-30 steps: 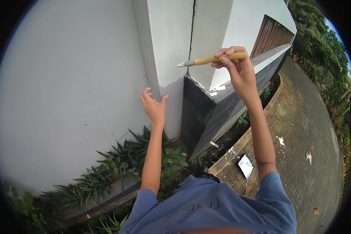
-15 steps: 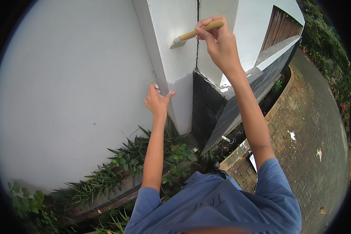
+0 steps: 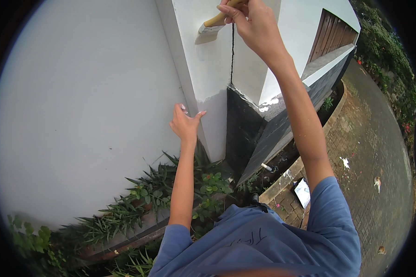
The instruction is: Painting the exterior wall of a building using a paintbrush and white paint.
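Observation:
A paintbrush (image 3: 211,28) with a yellowish handle is gripped in my right hand (image 3: 254,25), near the top of the view. Its pale bristles lie against the white face of the wall pillar (image 3: 210,64), left of a dark vertical crack (image 3: 233,55). Lower on that pillar the surface is greyer, with an uneven upper border. My left hand (image 3: 186,122) rests at the pillar's left edge, thumb and fingers apart, holding nothing. White paint marks its fingertips. The upper end of the brush handle is partly hidden by my right fingers.
Leafy plants (image 3: 148,189) grow along the foot of the large pale wall (image 3: 88,92). Black stone cladding (image 3: 245,129) covers the base right of the pillar. A white tray (image 3: 302,193) lies on the brick paving (image 3: 370,184), near a white-ended roller (image 3: 266,167) by the curb.
My right hand and the paintbrush have moved up the pillar, and the bristles now appear more face-on. My left hand stays almost in place. More of the white tray shows.

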Available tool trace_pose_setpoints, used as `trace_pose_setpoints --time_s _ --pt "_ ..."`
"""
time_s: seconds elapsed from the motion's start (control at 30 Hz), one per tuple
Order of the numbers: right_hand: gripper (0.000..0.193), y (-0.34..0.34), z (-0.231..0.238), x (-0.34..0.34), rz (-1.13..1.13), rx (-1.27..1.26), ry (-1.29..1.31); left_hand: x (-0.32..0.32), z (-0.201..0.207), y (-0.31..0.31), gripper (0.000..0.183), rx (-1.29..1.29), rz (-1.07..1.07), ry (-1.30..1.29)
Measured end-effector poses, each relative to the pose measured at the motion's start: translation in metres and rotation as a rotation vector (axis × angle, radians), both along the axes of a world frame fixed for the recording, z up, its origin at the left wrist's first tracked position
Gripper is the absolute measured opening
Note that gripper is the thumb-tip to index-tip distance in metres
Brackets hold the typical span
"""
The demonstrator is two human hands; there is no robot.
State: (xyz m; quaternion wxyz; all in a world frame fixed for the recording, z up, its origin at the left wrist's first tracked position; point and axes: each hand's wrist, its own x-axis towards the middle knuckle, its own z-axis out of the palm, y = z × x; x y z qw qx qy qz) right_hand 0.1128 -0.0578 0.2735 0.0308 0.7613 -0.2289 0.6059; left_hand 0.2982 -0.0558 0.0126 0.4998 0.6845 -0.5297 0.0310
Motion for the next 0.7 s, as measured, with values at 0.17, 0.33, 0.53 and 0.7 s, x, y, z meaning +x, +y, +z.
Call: trace_pose_setpoints --time_s 0.17,0.33,0.53,0.7 --pt "0.012 0.000 0.018 -0.002 0.030 -0.014 -0.021 -0.001 -0.001 -0.001 0.066 0.000 0.021 -0.017" --pt "0.012 0.001 0.023 -0.009 0.049 -0.084 -0.086 -0.003 0.002 -0.002 0.067 0.019 0.022 0.001" --pt "0.013 0.043 0.020 -0.033 0.209 0.112 -0.268 -0.001 -0.002 -0.002 0.066 0.009 0.029 0.000" --pt "0.016 0.054 -0.005 -0.066 0.317 -0.068 -0.206 -0.004 -0.005 0.001 0.065 -0.005 0.040 0.009"
